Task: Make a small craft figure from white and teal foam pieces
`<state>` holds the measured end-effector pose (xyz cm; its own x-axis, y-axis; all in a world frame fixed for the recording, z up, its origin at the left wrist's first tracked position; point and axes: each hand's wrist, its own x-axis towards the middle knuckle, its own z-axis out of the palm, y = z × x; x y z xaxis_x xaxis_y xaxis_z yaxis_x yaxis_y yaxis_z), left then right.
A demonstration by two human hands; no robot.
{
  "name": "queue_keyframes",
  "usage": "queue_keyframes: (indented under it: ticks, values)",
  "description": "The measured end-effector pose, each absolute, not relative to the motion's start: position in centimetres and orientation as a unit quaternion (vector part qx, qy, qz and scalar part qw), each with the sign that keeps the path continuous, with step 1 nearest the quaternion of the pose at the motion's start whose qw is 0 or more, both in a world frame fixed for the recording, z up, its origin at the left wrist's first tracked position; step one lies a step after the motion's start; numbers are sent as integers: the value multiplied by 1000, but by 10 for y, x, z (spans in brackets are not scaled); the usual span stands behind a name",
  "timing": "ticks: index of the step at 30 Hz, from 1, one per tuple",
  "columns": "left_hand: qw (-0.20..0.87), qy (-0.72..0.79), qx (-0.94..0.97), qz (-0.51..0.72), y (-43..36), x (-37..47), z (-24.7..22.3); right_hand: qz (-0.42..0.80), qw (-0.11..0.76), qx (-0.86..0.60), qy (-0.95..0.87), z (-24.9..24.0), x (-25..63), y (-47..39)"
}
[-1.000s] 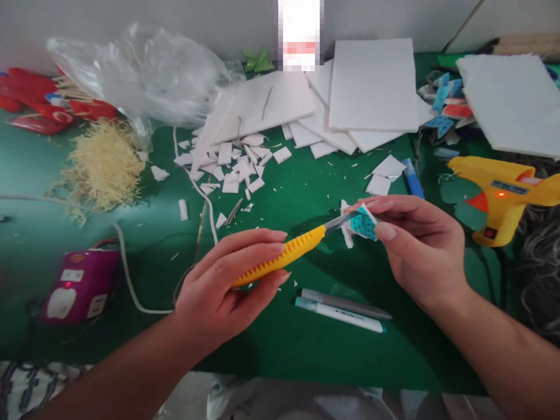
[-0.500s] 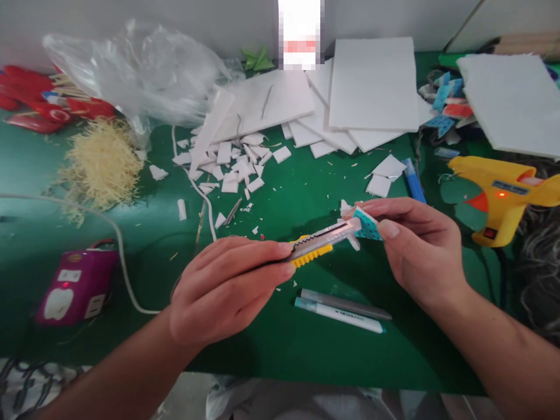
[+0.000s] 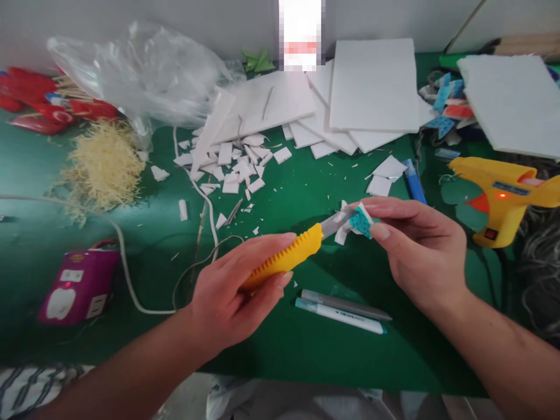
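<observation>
Fingers of the left hand (image 3: 231, 291) wrap tight around a yellow utility knife (image 3: 289, 256), blade touching a small teal-patterned foam piece (image 3: 359, 221) (pinched between right hand (image 3: 415, 251) thumb and fingers) above the green table (image 3: 280, 344).
</observation>
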<state>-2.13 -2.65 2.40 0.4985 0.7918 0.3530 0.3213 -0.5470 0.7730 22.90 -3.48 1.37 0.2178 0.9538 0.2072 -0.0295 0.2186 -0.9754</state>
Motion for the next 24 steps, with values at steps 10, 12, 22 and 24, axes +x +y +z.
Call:
queue_keyframes:
  ticks: [10,12,22,24]
  values:
    - [699,390,477,364,-41,-4,34,363,622,-482,-499,14,226,-37]
    - [751,372,414,356,-41,-5,34,365,617,-483,-503,14,226,-37]
    - [760,377,408,338,-34,-6,31,365,625,-495,-480,14,227,-37]
    - [681,409,496,351,-34,-7,31,369,627,-502,-468,13,227,-36]
